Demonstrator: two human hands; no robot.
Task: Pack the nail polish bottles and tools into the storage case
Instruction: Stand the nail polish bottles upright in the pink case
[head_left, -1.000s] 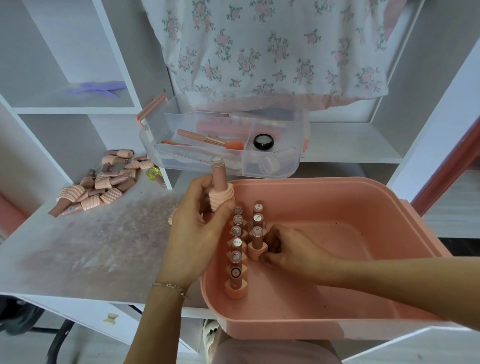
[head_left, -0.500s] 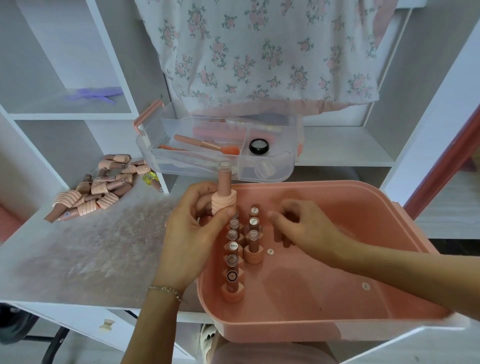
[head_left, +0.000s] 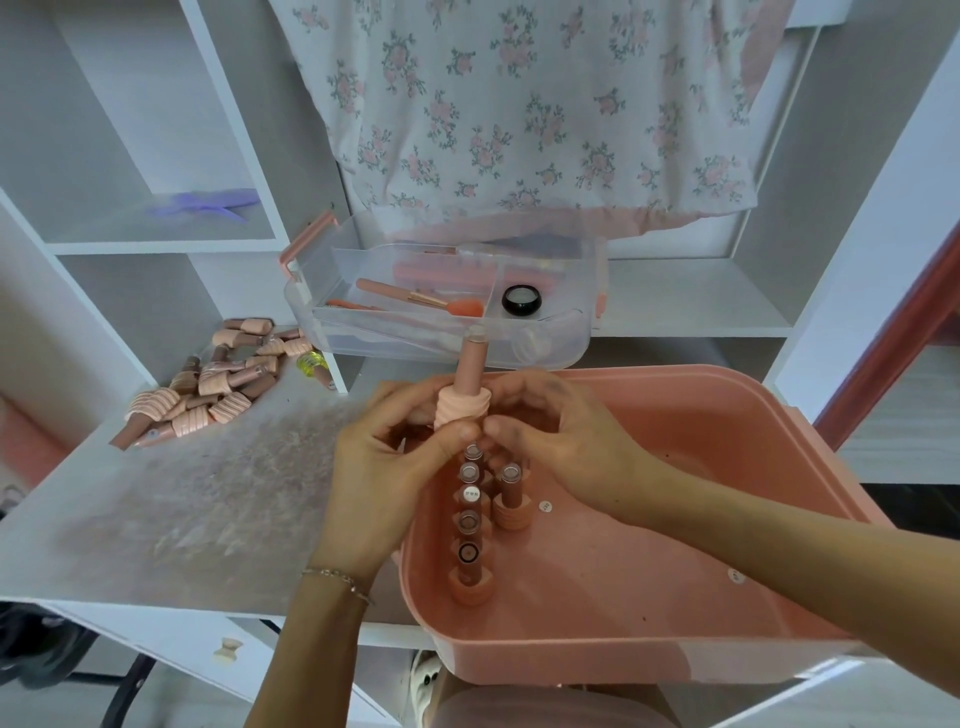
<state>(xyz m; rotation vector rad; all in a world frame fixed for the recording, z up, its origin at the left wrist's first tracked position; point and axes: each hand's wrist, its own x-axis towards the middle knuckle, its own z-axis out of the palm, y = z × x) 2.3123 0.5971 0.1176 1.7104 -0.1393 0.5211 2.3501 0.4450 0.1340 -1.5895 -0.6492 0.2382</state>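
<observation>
Leftmost, loose nail polish bottles lie heaped on the desk. Next, the left hand and right hand together pinch one upright bottle over the pink storage case, where other bottles stand in rows.

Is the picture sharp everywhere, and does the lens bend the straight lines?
Head view: the held bottle and pink case are fairly sharp; the purple item on the shelf is soft; the white shelf edges lean and bow toward the borders, a wide-angle effect; light is even, without harsh glare.
</observation>
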